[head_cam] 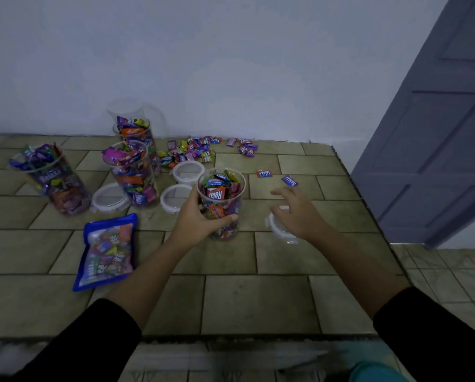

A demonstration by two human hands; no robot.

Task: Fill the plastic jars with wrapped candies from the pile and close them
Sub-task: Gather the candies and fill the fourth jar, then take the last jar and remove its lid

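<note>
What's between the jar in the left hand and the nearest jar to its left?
One lid, flat on the tiles, between held jar and neighbour jar; the left hand overlaps its right edge. Head view.

Only one cam, head-worn, wide-angle. It looks forward and down on the tiled table (258, 299) from the near edge, facing the wall (231, 64). Quite near: forearms (145, 274) enter from the bottom. A door (437, 133) is at the right edge.

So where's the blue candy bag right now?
In the head view, the blue candy bag lies on the tiled counter, left of the left hand, nearer you than a loose lid.
</note>
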